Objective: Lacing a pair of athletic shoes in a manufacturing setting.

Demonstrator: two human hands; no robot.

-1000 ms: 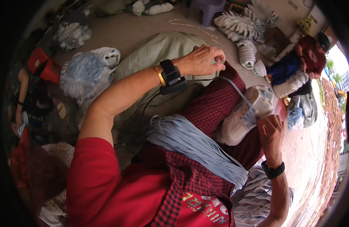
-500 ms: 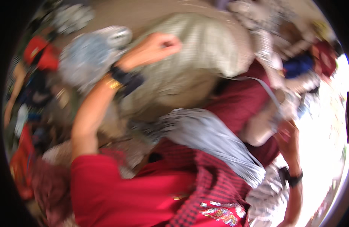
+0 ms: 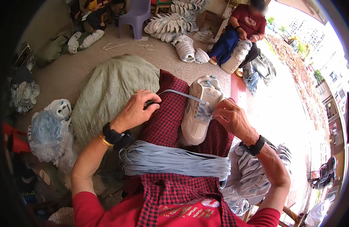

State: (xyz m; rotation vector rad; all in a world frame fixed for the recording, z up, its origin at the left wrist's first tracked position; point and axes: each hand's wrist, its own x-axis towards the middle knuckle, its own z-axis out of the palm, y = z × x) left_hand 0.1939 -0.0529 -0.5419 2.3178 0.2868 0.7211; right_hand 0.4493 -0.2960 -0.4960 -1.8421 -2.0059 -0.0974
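A pale beige sneaker point(image 3: 193, 126) stands between my knees, its toe toward me. A light blue shoelace point(image 3: 182, 93) is partly threaded through its upper eyelets. My left hand point(image 3: 134, 109) is to the left of the shoe with curled fingers, the stretched lace reaching its fingertips. My right hand point(image 3: 235, 118) pinches the lace at the shoe's right side, close to the eyelets; the fingertips partly cover that spot. Across my lap lies a thick bundle of light blue laces point(image 3: 174, 160), on top of a red-and-black checked apron point(image 3: 170, 183).
A large pale green woven sack point(image 3: 106, 90) stands ahead on the left. Beside it are bagged shoes point(image 3: 49, 128). More shoes point(image 3: 253, 170) pile up by my right elbow. Farther off are a purple chair point(image 3: 134, 19), shoe stacks point(image 3: 167, 26) and a seated person point(image 3: 246, 28) handling shoes.
My view has swung from a blurred, tilted one to level. The left hand has come down from above the sack toward the shoe, and the right hand is now at the eyelets.
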